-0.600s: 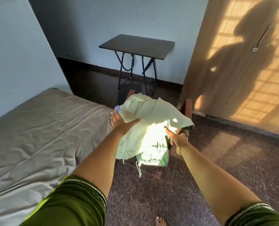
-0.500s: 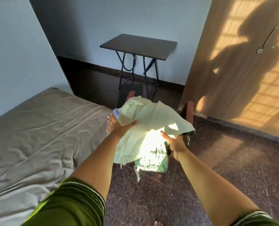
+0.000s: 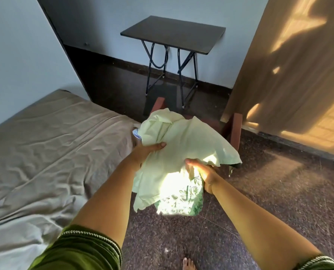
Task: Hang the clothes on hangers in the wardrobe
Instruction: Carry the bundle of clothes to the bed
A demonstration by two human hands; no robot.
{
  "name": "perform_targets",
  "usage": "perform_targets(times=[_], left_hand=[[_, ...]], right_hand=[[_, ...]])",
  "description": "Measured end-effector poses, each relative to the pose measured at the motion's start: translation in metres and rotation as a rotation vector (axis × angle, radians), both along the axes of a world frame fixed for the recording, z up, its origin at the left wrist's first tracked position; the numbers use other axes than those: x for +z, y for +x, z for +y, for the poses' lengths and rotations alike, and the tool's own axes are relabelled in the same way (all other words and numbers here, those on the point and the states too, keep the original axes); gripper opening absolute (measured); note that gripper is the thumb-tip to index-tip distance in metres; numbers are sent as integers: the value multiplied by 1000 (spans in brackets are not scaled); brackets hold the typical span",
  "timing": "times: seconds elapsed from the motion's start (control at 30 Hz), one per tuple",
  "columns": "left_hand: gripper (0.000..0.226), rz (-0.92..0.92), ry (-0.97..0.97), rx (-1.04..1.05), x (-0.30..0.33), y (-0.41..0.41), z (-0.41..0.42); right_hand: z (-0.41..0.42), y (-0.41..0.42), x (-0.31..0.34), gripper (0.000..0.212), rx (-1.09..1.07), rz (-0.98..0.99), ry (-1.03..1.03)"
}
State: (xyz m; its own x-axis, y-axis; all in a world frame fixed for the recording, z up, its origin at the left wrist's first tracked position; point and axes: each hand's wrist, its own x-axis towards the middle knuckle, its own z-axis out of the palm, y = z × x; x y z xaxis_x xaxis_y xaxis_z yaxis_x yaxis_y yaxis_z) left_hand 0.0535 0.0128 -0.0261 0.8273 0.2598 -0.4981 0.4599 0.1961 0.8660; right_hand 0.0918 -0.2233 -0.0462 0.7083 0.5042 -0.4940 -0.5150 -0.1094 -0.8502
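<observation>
Head view: both hands are on the pale green garment [image 3: 181,145], held up mid-frame above the floor [image 3: 279,191], just off the bed [image 3: 45,152] corner. Left hand [image 3: 146,151] grips the cloth at its 9 o'clock edge, thumb on top, fingers tucked underneath. Right hand [image 3: 201,170] grips it at about 5 o'clock, thumb over the fabric; its fingers are hidden. A leaf-print piece [image 3: 181,199] hangs below at 6 o'clock; can't tell if it's the same garment.

Change over the last half second: the hands have closed toward each other and the view has dipped, so the folding table [image 3: 172,32] at 12 o'clock sits higher and the wooden door [image 3: 289,75] at 2 o'clock shows less.

Read: garment is only bunched up. No hanger is in view, so hanging hasn't started.
</observation>
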Motion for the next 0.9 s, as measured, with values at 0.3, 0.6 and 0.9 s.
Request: perform_targets(times=[0.3, 0.6, 0.9], left_hand=[[75, 156, -253, -221, 26, -7, 6], [32, 88, -306, -199, 74, -17, -3], [26, -117, -244, -238, 131, -9, -21]], right_hand=[[0, 2, 10, 22, -90, 172, 159], [-1, 4, 45, 34, -84, 311, 391], [-7, 16, 127, 31, -128, 191, 382]])
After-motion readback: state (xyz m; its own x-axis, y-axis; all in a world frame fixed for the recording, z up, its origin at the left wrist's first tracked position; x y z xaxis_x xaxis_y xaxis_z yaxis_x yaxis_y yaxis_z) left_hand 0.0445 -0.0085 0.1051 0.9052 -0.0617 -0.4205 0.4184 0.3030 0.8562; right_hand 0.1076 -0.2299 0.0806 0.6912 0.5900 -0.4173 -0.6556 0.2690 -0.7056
